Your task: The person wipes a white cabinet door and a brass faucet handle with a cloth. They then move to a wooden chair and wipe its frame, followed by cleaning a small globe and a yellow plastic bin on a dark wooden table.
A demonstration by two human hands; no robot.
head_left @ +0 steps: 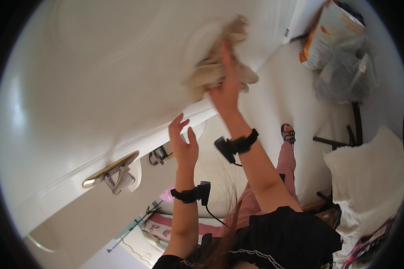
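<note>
My right hand [228,87] holds a crumpled beige cloth [207,75] against the face of a white door [116,67]. Motion smears the fingers and the cloth a little. Part of the rag bunches up beyond the fingertips, and its folds spread to both sides of the hand. Nearer to me and to the left, my left hand [183,145] is raised beside the door's edge. Its fingers are apart and it holds nothing. A metal door handle [120,178] on a gold-toned plate lies to the left of that hand.
At the far right, an orange-and-white sack [330,33] stands by the wall with a grey plastic bag [348,71] against it. Black furniture legs [352,130] and a white cloth cover [368,175] are at the right. Below, my sandalled foot [288,133] rests on the pale floor [278,98].
</note>
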